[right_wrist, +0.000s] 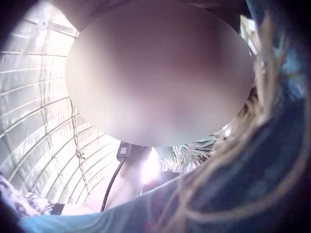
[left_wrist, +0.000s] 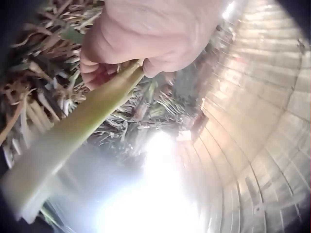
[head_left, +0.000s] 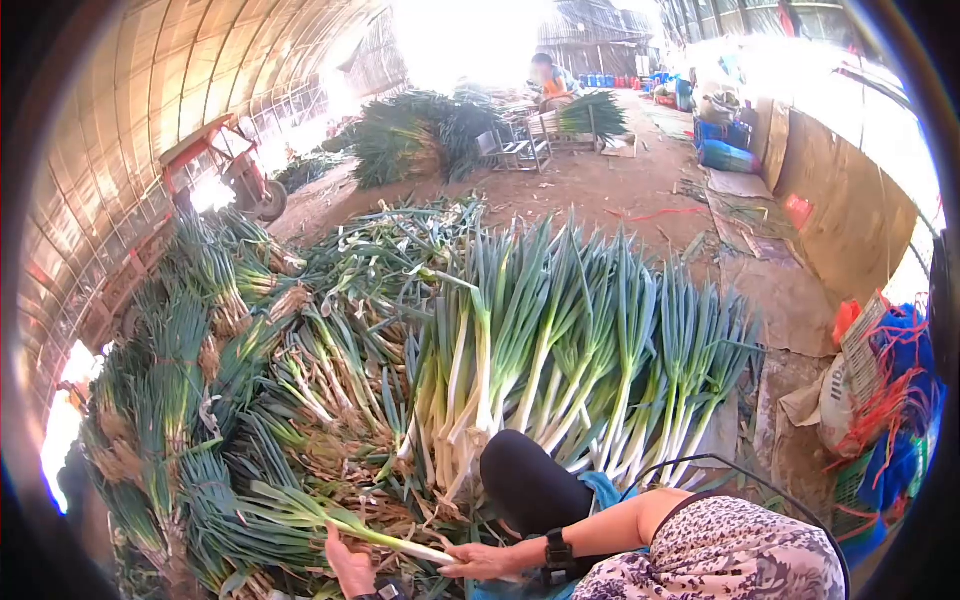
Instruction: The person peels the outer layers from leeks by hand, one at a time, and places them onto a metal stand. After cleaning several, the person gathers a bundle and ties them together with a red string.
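One long green onion (head_left: 385,540) lies slantwise across both hands in the head view, its leaves to the left and its white end to the right. My left hand (head_left: 352,567) is at its green part; the left wrist view shows the fingers of this hand (left_wrist: 146,34) pinching the stalk (left_wrist: 73,128) where it narrows. With my right hand (head_left: 482,560) I grip the white root end. A blurred oval covers most of the right wrist view, hiding that hand; blue cloth (right_wrist: 146,208) and pale root-like strands (right_wrist: 265,73) show around it.
White-stemmed green onions (head_left: 560,350) lie in a row ahead, beyond my dark knee (head_left: 530,485). Tied bundles (head_left: 165,400) are heaped at left, with loose peelings (head_left: 340,450) between. Sacks and red twine (head_left: 880,390) stand at right. A person (head_left: 553,80) is farther back near metal chairs (head_left: 515,148).
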`<control>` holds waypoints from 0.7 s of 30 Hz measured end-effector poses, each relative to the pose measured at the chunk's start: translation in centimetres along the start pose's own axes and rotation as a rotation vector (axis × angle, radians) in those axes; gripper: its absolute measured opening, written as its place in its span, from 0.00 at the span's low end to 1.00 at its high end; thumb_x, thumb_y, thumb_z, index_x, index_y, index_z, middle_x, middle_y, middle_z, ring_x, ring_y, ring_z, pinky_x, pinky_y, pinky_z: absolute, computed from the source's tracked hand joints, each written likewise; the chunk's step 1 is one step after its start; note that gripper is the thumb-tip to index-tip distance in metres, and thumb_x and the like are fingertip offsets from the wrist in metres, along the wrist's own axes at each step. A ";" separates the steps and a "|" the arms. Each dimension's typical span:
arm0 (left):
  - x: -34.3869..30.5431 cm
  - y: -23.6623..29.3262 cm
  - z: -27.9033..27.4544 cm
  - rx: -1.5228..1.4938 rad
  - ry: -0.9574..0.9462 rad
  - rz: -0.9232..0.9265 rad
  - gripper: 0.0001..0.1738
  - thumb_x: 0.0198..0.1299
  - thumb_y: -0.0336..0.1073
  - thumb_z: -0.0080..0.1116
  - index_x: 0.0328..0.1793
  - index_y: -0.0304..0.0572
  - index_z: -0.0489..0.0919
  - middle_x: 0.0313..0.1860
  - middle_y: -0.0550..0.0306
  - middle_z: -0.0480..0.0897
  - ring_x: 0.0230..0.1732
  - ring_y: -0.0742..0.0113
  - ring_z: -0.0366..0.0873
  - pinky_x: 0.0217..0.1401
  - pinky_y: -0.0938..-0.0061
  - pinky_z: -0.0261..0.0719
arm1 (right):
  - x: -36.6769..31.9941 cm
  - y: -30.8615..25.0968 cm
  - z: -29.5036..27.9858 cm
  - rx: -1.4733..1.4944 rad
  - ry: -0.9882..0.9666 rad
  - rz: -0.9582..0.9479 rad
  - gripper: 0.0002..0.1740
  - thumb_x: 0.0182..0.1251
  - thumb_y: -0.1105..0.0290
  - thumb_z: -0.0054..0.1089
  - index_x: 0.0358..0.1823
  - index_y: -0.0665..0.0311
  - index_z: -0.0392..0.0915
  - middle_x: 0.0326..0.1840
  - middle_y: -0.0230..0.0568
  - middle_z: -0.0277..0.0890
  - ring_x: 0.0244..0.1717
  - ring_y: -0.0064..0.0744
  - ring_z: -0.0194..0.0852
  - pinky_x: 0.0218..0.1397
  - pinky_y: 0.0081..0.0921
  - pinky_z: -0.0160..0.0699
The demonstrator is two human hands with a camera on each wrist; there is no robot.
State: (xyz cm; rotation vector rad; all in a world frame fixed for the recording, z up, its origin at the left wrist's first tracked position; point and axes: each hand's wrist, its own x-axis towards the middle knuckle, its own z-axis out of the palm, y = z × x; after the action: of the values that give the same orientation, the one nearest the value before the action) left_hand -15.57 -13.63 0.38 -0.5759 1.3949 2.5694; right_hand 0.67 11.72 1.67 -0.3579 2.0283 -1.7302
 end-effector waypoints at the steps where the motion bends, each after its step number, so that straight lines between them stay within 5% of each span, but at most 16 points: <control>1: -0.3 0.8 1.1 -0.047 0.036 0.075 0.14 0.67 0.46 0.53 0.45 0.43 0.78 0.33 0.57 0.82 0.32 0.62 0.80 0.33 0.69 0.79 | 0.3 -0.3 -0.1 0.134 -0.113 0.103 0.33 0.70 0.42 0.44 0.48 0.72 0.71 0.29 0.54 0.72 0.26 0.49 0.73 0.31 0.43 0.71; 3: -1.0 1.8 2.4 0.022 0.098 0.236 0.12 0.64 0.40 0.58 0.45 0.39 0.80 0.33 0.58 0.81 0.30 0.66 0.77 0.31 0.71 0.76 | 3.9 3.2 -1.0 -0.158 -0.247 0.023 0.34 0.70 0.40 0.42 0.48 0.71 0.71 0.25 0.53 0.72 0.24 0.48 0.73 0.28 0.41 0.72; 5: -3.6 2.1 5.2 0.102 0.168 0.325 0.12 0.64 0.39 0.59 0.45 0.37 0.80 0.33 0.59 0.80 0.29 0.67 0.76 0.31 0.72 0.75 | 5.5 1.6 -3.1 -0.596 -0.255 -0.166 0.37 0.70 0.37 0.39 0.44 0.71 0.73 0.19 0.53 0.70 0.24 0.48 0.74 0.25 0.37 0.74; 6: -4.0 1.8 6.1 0.271 0.230 0.415 0.13 0.63 0.37 0.60 0.46 0.33 0.80 0.31 0.60 0.79 0.29 0.69 0.74 0.31 0.73 0.73 | 4.5 -3.9 -5.6 -0.908 -0.225 -0.337 0.39 0.68 0.36 0.41 0.40 0.73 0.75 0.24 0.57 0.74 0.27 0.55 0.75 0.29 0.46 0.74; 7: -4.1 1.2 7.0 0.438 0.291 0.501 0.14 0.62 0.35 0.61 0.46 0.29 0.81 0.29 0.61 0.78 0.28 0.71 0.73 0.31 0.73 0.72 | 4.8 -6.1 -6.7 -0.642 -0.017 -0.202 0.38 0.67 0.36 0.42 0.45 0.70 0.75 0.33 0.60 0.77 0.33 0.61 0.75 0.38 0.50 0.74; 9: -4.7 -0.6 8.8 0.505 0.183 0.536 0.13 0.62 0.33 0.60 0.46 0.29 0.80 0.29 0.60 0.78 0.27 0.68 0.74 0.30 0.71 0.74 | 10.8 -5.0 -8.0 -0.367 0.186 -0.256 0.40 0.63 0.33 0.49 0.41 0.73 0.76 0.32 0.54 0.78 0.34 0.50 0.77 0.38 0.41 0.75; 10: -5.2 -1.6 9.5 0.580 0.077 0.564 0.12 0.61 0.32 0.59 0.46 0.28 0.79 0.29 0.60 0.78 0.25 0.66 0.74 0.30 0.70 0.76 | 11.4 -7.2 -9.5 -0.235 0.100 -0.259 0.38 0.60 0.37 0.56 0.43 0.73 0.77 0.32 0.49 0.78 0.35 0.36 0.76 0.38 0.36 0.74; 14: -6.7 -5.1 13.2 0.706 0.070 0.519 0.10 0.59 0.27 0.58 0.45 0.27 0.79 0.31 0.58 0.80 0.26 0.66 0.76 0.31 0.69 0.77 | 15.7 -4.8 -11.6 0.092 0.128 -0.231 0.29 0.56 0.49 0.67 0.42 0.73 0.80 0.29 0.42 0.77 0.32 0.26 0.71 0.35 0.32 0.71; 16: -8.0 -4.9 14.0 1.166 0.245 0.537 0.21 0.63 0.39 0.61 0.56 0.29 0.77 0.45 0.44 0.82 0.44 0.52 0.79 0.45 0.61 0.77 | 15.3 -5.1 -12.6 0.152 0.119 -0.160 0.24 0.54 0.56 0.71 0.40 0.73 0.82 0.26 0.39 0.77 0.29 0.24 0.70 0.32 0.31 0.70; 18: -7.5 -5.6 14.3 0.905 0.310 0.442 0.22 0.64 0.40 0.59 0.55 0.26 0.77 0.48 0.42 0.81 0.46 0.49 0.77 0.47 0.57 0.75 | 14.5 -4.9 -12.9 0.181 0.132 -0.087 0.22 0.53 0.58 0.72 0.33 0.74 0.82 0.23 0.37 0.75 0.26 0.22 0.67 0.30 0.30 0.68; 20: -5.2 -6.2 12.3 0.549 0.163 0.180 0.14 0.58 0.32 0.62 0.44 0.24 0.81 0.32 0.55 0.82 0.31 0.68 0.77 0.34 0.73 0.75 | 14.5 -4.9 -13.0 0.232 0.192 -0.097 0.21 0.52 0.59 0.71 0.39 0.72 0.83 0.26 0.36 0.77 0.27 0.22 0.67 0.32 0.28 0.72; 21: -6.3 -5.6 14.3 0.378 0.135 0.183 0.16 0.57 0.32 0.63 0.46 0.24 0.79 0.39 0.50 0.83 0.35 0.64 0.80 0.36 0.71 0.79 | 13.6 -6.4 -13.1 0.314 0.216 -0.117 0.21 0.52 0.60 0.71 0.40 0.70 0.83 0.27 0.36 0.78 0.28 0.22 0.68 0.33 0.28 0.74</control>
State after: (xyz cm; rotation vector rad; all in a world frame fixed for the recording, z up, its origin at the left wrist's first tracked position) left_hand -11.66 1.68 5.64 -0.5878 2.0010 2.3346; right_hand -18.16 15.49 7.12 -0.1976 1.8623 -2.2039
